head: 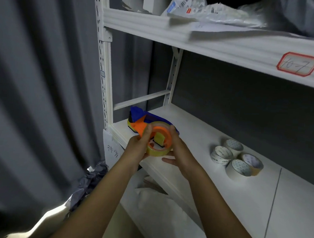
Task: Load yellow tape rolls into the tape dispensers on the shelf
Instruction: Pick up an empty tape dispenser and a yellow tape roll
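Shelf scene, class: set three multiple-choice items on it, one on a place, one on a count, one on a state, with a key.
1. Where do the spare tape rolls sit?
A. on the shelf board, right of the hands
B. on the floor
C. on the top shelf

2. How many spare rolls?
A. two
B. four
C. seven

3. The orange dispenser with the yellow tape roll is:
A. lying untouched
B. held by both hands
C. held by one hand

Key: 1 A, they cluster on the board; 2 B, four cores show; 3 B, left hand and right hand grip it.

Grey curtain [34,93], perhaps plastic mail bags [205,11] on upper shelf [176,33]
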